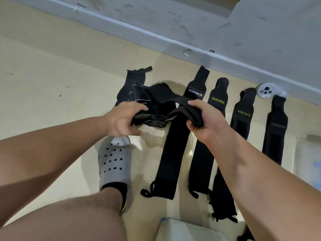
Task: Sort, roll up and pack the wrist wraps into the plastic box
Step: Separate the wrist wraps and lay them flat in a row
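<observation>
Sorting stage, head view. The left hand (125,119) and the right hand (206,122) each grip one end of a tangled black elastic wrist wrap with white stripes (156,108). The fingers are curled round the fabric and the bundle is slung between the hands, above the floor. Likely faults from here: pulling the hands apart before the twist is freed could tighten the tangle. A trailing end could drag across the long black wrap with a white-lettered label (172,153), which lies directly beneath the hands, and skew it. A slackened grip would drop the bundle onto the laid-out row. That row runs rightward from the right hand: a first black wrap lettered XUEYING in yellow (218,100), a second XUEYING wrap (243,113) passing under the right forearm, and a black wrap with faint lettering (276,133). All three lie flat, side by side and unrolled. Beyond the left hand lies a short black piece with a frayed edge (133,79), partly covered by the tangled wrap. The translucent plastic box (307,153) sits blurred, far to the right of the right hand and well apart from it; its contents cannot be told. A white handheld controller (265,91) rests by the wall beyond the right hand. A grey perforated clog (114,159) stands just below the left hand.
</observation>
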